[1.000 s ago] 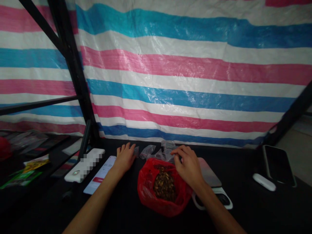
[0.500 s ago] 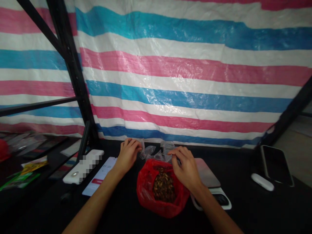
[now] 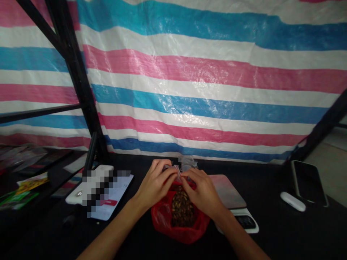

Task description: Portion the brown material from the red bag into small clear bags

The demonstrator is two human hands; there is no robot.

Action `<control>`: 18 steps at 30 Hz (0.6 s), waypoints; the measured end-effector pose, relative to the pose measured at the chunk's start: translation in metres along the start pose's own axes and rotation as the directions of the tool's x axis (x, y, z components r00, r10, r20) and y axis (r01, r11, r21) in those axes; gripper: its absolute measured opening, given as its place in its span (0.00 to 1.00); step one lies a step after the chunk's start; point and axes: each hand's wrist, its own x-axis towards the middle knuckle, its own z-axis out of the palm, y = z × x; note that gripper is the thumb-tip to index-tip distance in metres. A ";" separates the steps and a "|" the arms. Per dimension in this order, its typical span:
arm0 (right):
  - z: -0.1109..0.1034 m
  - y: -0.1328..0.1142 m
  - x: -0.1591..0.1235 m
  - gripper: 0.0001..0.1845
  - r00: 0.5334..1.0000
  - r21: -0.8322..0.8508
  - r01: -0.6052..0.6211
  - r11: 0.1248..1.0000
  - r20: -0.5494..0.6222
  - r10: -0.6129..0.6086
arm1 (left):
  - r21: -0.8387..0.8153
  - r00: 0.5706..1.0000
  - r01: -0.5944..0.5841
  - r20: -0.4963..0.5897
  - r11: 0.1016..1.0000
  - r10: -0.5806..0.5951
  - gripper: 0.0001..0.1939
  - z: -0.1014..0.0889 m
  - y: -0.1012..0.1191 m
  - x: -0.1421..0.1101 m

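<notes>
My left hand and my right hand meet above a red plastic bag. Both pinch a small clear plastic bag between their fingers. The red bag lies open on the black tabletop, full of dried brown pieces. More clear plastic sits just behind my hands. To the right of my right hand stands a flat pinkish digital scale.
A white device and a phone lie left, partly pixelated. A black smartphone and white oblong case lie right. Black shelf posts and a striped tarp stand behind; coloured packets lie far left.
My left hand has moved right, and both hands have come together on the small clear bag. The view has tilted slightly.
</notes>
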 end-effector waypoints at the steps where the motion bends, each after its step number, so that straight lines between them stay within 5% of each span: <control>1: 0.001 0.000 0.000 0.07 1.000 0.007 -0.006 1.000 0.006 0.006 | -0.013 1.000 0.020 0.003 1.000 -0.020 0.08 0.001 0.001 0.000; 9: 0.006 -0.002 0.000 0.05 0.999 0.058 -0.048 0.997 0.021 0.047 | -0.186 0.972 0.223 0.114 0.957 -0.204 0.10 0.002 0.006 0.005; 18: 0.006 -0.003 0.002 0.06 0.988 0.179 -0.147 0.973 0.075 0.135 | -0.359 0.941 0.329 0.207 0.874 -0.269 0.12 0.005 0.008 0.007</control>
